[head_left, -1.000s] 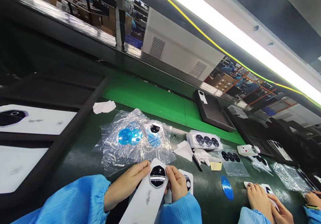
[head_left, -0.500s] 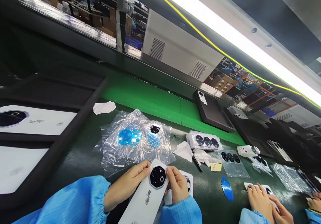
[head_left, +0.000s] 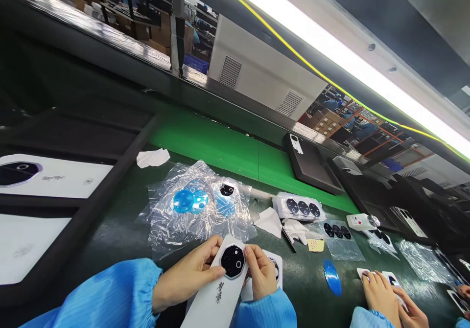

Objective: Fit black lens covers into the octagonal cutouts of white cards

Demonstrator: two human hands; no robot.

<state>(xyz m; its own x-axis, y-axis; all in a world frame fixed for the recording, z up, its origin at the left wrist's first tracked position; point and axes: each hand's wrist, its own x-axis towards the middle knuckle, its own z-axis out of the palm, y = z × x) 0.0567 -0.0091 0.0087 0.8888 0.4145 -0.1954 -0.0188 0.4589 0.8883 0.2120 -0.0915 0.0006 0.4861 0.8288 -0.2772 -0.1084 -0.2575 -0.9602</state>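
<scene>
L hand [head_left: 187,279] & R hand [head_left: 261,274] both pinch white cover [head_left: 220,289] at its lens [head_left: 232,261], just below film pile [head_left: 198,205]; prob lens seating/check, next needs even press.

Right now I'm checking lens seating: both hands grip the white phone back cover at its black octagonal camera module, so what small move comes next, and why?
Probably press the black octagonal camera module down: left hand and right hand pinch the white phone back cover around it.
</scene>
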